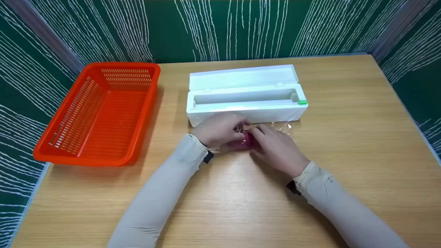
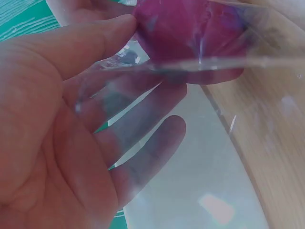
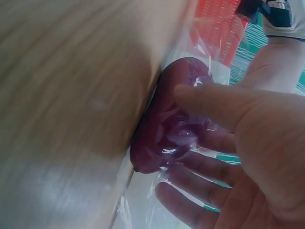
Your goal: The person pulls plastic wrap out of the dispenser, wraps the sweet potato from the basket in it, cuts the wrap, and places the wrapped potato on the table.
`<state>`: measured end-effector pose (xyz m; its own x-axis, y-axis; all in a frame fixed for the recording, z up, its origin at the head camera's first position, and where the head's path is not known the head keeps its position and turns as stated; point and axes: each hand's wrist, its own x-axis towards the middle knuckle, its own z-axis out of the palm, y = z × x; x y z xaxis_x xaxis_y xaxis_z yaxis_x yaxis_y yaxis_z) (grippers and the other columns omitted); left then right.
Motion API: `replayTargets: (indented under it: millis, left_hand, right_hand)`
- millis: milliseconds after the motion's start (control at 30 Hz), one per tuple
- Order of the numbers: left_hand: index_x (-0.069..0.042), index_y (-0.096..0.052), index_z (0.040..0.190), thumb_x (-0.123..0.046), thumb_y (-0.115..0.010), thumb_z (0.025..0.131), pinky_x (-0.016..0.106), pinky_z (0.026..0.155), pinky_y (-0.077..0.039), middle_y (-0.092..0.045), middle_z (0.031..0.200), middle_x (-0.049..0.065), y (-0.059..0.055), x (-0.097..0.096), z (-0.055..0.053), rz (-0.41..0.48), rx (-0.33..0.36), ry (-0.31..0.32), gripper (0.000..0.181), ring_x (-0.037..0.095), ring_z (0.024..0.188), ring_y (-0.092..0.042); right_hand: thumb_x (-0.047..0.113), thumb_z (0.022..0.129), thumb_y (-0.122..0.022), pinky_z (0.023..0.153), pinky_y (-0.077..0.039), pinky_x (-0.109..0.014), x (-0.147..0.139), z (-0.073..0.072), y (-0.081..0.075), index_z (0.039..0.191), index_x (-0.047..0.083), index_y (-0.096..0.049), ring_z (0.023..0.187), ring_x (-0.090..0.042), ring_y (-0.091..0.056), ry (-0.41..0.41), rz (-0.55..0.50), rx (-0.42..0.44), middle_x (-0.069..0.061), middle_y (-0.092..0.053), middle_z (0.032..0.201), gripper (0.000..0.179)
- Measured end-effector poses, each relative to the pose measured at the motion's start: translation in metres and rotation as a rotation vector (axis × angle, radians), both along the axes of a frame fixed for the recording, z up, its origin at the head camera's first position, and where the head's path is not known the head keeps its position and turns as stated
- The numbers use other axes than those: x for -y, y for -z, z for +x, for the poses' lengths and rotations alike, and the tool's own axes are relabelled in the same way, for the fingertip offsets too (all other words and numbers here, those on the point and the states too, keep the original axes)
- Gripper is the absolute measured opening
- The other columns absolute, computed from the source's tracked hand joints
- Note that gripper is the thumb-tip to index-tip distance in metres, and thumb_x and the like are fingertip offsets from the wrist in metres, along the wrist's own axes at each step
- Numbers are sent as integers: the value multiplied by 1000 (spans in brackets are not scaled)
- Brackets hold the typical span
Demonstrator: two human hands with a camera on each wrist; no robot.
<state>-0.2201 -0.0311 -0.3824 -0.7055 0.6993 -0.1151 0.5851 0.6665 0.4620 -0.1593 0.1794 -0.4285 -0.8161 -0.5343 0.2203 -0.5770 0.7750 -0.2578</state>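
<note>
A smooth purplish-red oblong item (image 3: 162,124) with rounded ends lies on the table, clear plastic film (image 2: 281,62) around it. My right hand (image 1: 279,148) grips it from the right, thumb on the near side and fingers behind. From the left, my left hand (image 1: 220,129) has its thumb at the item's edge; in the left wrist view its lower fingers show extended through the film. Right behind both hands stands a long white dispenser box (image 1: 248,115), lid (image 1: 241,77) raised, a green piece (image 1: 302,102) at its right front corner. Loose film spreads between item and box.
An orange-red plastic basket (image 1: 132,137) with slotted walls stands on the left of the wooden table (image 1: 220,213). Behind the table rises a green backdrop (image 1: 165,38) with white line patterns, continuing along both sides.
</note>
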Motion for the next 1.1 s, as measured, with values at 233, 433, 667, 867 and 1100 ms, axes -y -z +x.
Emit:
replayTargets:
  millis: [233, 433, 667, 867, 1100]
  left_hand:
    - [-11, -66, 130, -30, -65, 102, 36, 99, -53, -67, 121, 6, -36, 8, 35, -115, -251, -102, 34, 23, 112, -61]
    - [-7, -66, 122, -32, -68, 98, 40, 85, -56, -66, 116, 10, -27, 8, 86, -153, -470, -146, 35, 27, 103, -63]
    - [-3, -49, 149, -41, -76, 91, 48, 101, -51, -52, 148, 18, 9, 0, 101, -250, -304, -288, 75, 35, 128, -56]
    - [-2, -32, 160, -44, -75, 92, 50, 116, -40, -36, 162, 21, 19, -7, 95, -294, -229, -308, 91, 36, 147, -39]
    - [-3, -29, 162, -41, -74, 94, 51, 121, -32, -34, 164, 20, 17, -2, 73, -275, -174, -305, 89, 35, 151, -34]
  right_hand:
    - [13, 86, -82, 90, -57, -52, 1, -6, 0, 135, 9, -60, 111, -34, -66, 13, -19, 27, -13, -65, 125, 54]
    - [14, 88, -81, 100, -54, -52, 0, -12, -3, 137, 7, -60, 117, -35, -66, 27, -34, 78, -14, -65, 129, 54]
    - [19, 88, -83, 100, -51, -52, 0, -19, -3, 132, 4, -63, 111, -35, -64, 46, -19, 94, -14, -67, 118, 51]
    - [20, 87, -84, 92, -54, -49, 1, -22, -1, 122, 4, -64, 102, -32, -64, 60, -53, 102, -12, -65, 109, 43]
    - [20, 87, -83, 81, -55, -45, 1, -24, 0, 118, 5, -64, 93, -26, -61, 41, -65, 112, -9, -64, 103, 40]
